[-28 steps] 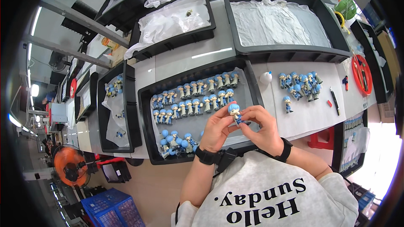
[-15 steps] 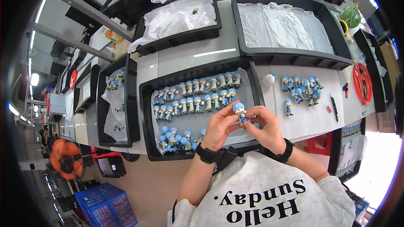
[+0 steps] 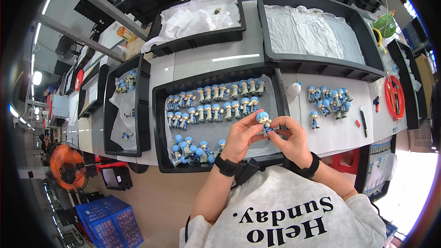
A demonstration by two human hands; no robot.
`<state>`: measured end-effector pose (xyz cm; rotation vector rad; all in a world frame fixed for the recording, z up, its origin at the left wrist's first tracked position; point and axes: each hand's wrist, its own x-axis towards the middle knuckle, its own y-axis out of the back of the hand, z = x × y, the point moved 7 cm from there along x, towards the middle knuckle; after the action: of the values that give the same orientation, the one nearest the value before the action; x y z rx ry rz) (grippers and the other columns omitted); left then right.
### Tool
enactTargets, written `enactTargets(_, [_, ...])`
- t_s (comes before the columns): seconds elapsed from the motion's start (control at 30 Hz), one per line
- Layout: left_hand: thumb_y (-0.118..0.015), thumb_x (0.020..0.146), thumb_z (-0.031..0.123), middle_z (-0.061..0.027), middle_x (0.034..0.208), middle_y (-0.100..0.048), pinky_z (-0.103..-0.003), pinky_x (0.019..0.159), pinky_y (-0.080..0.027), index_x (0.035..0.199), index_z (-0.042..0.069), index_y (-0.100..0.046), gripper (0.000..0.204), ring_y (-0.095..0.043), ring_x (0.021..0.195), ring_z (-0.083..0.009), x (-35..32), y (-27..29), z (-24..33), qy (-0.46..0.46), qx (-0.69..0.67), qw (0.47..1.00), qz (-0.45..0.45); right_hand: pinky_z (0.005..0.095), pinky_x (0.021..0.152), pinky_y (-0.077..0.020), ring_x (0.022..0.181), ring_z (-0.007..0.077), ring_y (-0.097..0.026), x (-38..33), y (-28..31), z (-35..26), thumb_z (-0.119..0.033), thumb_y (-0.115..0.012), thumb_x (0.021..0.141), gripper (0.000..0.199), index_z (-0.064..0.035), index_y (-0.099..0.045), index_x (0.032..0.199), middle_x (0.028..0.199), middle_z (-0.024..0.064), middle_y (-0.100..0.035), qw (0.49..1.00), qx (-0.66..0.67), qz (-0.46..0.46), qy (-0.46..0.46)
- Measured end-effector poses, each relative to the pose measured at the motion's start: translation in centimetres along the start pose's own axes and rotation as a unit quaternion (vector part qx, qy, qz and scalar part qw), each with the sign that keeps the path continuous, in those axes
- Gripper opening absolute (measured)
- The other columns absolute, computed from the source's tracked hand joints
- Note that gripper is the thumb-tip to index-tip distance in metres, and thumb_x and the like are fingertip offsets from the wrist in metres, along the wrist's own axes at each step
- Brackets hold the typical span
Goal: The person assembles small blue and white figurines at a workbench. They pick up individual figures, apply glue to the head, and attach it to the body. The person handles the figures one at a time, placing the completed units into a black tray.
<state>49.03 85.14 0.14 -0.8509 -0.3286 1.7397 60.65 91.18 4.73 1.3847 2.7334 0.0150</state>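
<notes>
A small blue-haired doll figurine (image 3: 263,119) is held upright between both hands above the near right part of a black tray (image 3: 157,124). My left hand (image 3: 240,138) pinches it from the left, with thumb and fingers around its head and side. My right hand (image 3: 294,143) closes on its lower body from the right. In the tray, several like figurines (image 3: 209,112) lie in rows on a pale liner. A loose heap of them (image 3: 193,150) fills the near left corner.
Right of the tray, more figurines (image 3: 331,100) lie grouped on white paper beside a white bottle (image 3: 293,88), a black pen (image 3: 363,121) and a red coil (image 3: 395,96). Two lined black trays (image 3: 321,66) (image 3: 197,41) stand behind; another tray (image 3: 146,110) stands left.
The view has shifted slightly. Both hands stay in nearly the same place, still holding the figurine, with little visible movement of the fingers.
</notes>
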Motion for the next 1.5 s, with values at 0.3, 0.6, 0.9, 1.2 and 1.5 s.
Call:
enactTargets(0.3, [-0.049,0.086,0.000,-0.0074,0.107,-0.059,-0.036,0.080,-0.053,0.123,0.002,-0.049,0.037,-0.059,0.095,-0.0171,0.1,0.2,-0.1,0.005,-0.010,1.000,0.000,0.0272,0.072,-0.0507,0.086,0.0125,-0.058,0.1,0.0,0.4,-0.002,-0.064,0.075,0.017,-0.0017,-0.059,0.091,0.093,0.0049,-0.058,1.000,-0.021,-0.001,-0.008])
enactTargets(0.6, [-0.051,0.087,0.004,-0.0055,0.104,-0.060,-0.033,0.080,-0.052,0.123,0.002,-0.048,0.036,-0.059,0.093,-0.0159,0.4,-1.1,-0.8,0.012,0.026,0.999,0.035,0.0262,0.071,-0.0525,0.082,0.0135,-0.060,0.0,1.4,1.4,-0.004,-0.065,0.075,0.019,0.0021,-0.058,0.092,0.090,0.0081,-0.060,1.000,0.015,0.017,0.006])
enactTargets(0.9, [-0.057,0.085,0.006,-0.0069,0.105,-0.058,-0.030,0.079,-0.052,0.125,0.000,-0.045,0.042,-0.058,0.094,-0.0157,2.5,-3.8,-3.1,0.061,0.102,0.993,-0.001,0.0254,0.075,-0.0504,0.083,0.0111,-0.057,-1.3,5.0,3.9,-0.005,-0.071,0.072,0.027,0.0020,-0.055,0.091,0.091,0.0068,-0.058,0.998,0.033,0.047,-0.022])
enactTargets(1.2, [-0.059,0.086,0.012,-0.0066,0.104,-0.057,-0.027,0.076,-0.049,0.122,0.001,-0.050,0.039,-0.056,0.091,-0.0118,1.4,-2.4,-4.4,0.057,0.219,0.973,-0.043,0.0252,0.071,-0.0481,0.080,0.0109,-0.054,-4.3,17.4,11.1,-0.001,-0.066,0.072,0.024,-0.0017,-0.054,0.092,0.088,0.0039,-0.056,0.941,-0.139,0.307,-0.016])
enactTargets(1.5, [-0.060,0.083,0.010,-0.0073,0.099,-0.057,-0.027,0.074,-0.048,0.109,-0.001,-0.058,0.029,-0.056,0.088,-0.0138,-2.3,-3.3,-2.0,-0.048,0.383,0.920,-0.072,0.0264,0.071,-0.0496,0.083,0.0138,-0.056,-4.4,19.2,15.8,-0.006,-0.067,0.075,0.026,0.0027,-0.056,0.097,0.089,0.0069,-0.058,0.936,-0.233,0.257,-0.053])
